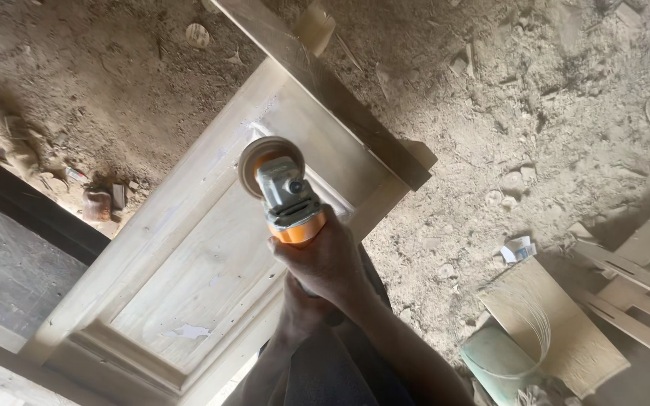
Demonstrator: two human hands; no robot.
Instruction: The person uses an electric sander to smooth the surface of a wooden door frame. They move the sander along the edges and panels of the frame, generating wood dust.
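Angle grinder: orange and grey body, round sanding disc at the far end, held over the upper corner of a pale wooden panelled door.

Hidden or unclear:
- Disc face is turned down toward the door; whether it touches the wood cannot be told.
- Grinder's rear body and any cable are covered by the hands.
- Left hand sits low behind the right one, largely masked by it; its fingers are not visible, and whether it is closed on the tool cannot be told.
- Door is cut off at the lower left edge of the view; its lower part is hidden behind the forearms and dark clothing.
- Small debris on the ground is too blurred to name.

Hands: right hand clamped around the orange rear of the grinder; the two hands are close together, one behind the other.

Surface: door lies slanted, with a raised central panel, moulded frame and patches of white filler. A darker wooden plank crosses its top corner.

Room: dirt floor thick with sawdust and wood chips. Wooden slatted frames lie at right; a flat sheet of board and a greenish object sit nearby. A dark strip and grey slab run along the left edge.
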